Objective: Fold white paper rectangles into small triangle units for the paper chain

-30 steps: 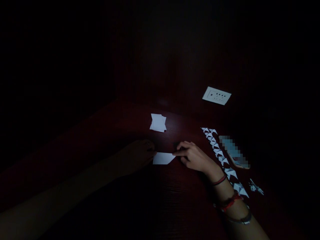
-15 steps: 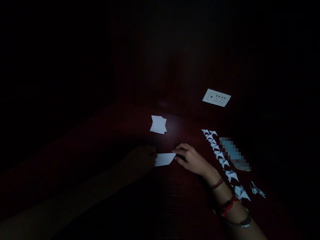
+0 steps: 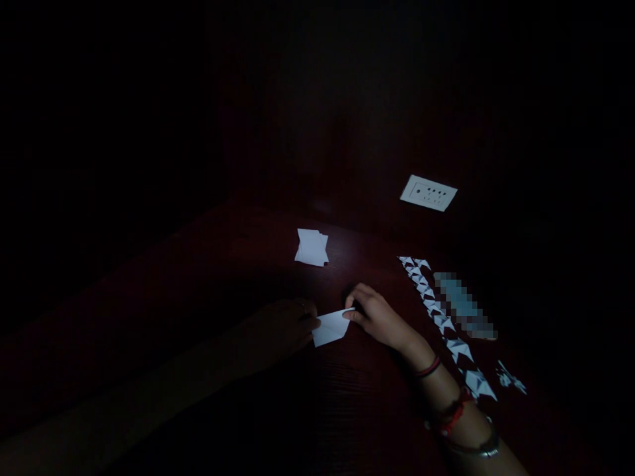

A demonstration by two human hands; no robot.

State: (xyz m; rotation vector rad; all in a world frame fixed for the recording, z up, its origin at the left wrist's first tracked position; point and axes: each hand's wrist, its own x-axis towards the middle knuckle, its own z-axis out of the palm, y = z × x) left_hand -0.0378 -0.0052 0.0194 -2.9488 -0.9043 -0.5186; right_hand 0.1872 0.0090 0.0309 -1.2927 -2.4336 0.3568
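Note:
A folded piece of white paper (image 3: 330, 327) is held between my two hands, tilted a little above the dark red table. My left hand (image 3: 292, 324), deep in shadow, pinches its left end. At the upper right corner, the thumb and fingers of my right hand (image 3: 374, 314) close on the paper. Beyond my hands lies a small stack of white paper sheets (image 3: 312, 248). To the right of my right hand runs a slanting row of several folded white paper pieces (image 3: 438, 317).
Right of the row lies a long oval object (image 3: 464, 304), blurred out by pixels. Small white scraps (image 3: 510, 378) are near it. A white power socket plate (image 3: 428, 193) is on the wall behind. Most of the surroundings are very dark.
The paper has gone from lying flat to being tilted, its right end raised. My right fingers, earlier spread at its edge, now pinch the corner.

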